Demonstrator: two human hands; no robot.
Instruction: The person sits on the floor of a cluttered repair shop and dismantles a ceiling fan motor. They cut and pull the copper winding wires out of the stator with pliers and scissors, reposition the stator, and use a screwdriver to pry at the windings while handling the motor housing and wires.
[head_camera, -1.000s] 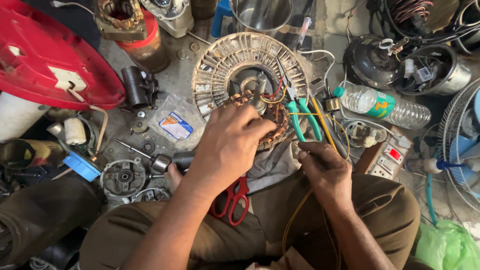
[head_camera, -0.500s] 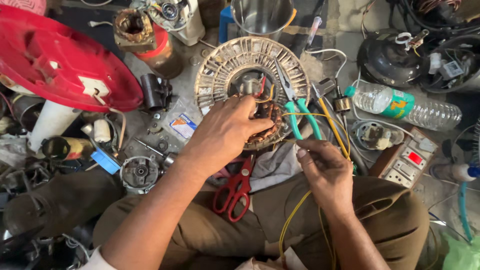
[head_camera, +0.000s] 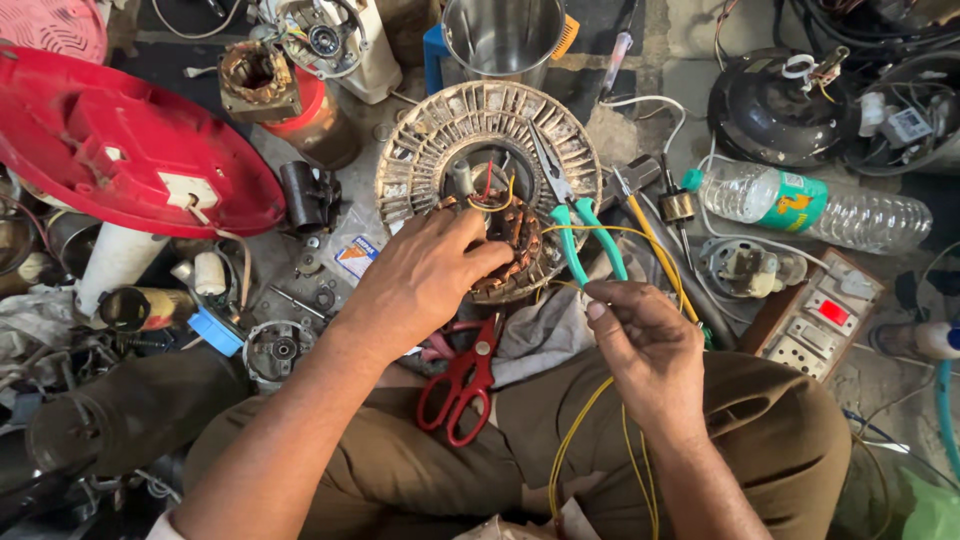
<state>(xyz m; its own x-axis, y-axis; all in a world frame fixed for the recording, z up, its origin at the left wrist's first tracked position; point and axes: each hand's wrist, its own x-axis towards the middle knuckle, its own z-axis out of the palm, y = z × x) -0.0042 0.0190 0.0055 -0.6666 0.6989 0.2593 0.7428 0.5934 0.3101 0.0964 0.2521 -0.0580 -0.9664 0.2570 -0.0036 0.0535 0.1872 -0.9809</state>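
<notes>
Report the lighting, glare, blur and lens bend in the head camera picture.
Head view: even, soft daylight with faint shadows; the left hand on the round motor winding and the right hand pinching the yellow wire are sharp; mild glare on the steel pot and plastic bottle; edges bow slightly outward from the wide lens; no motion blur.

One fan stator (head_camera: 440, 140) under left hand (head_camera: 425, 275); one pliers (head_camera: 585, 235), above right hand (head_camera: 645, 345); one scissors (head_camera: 460, 385) between hands; one bottle (head_camera: 810, 205).
</notes>
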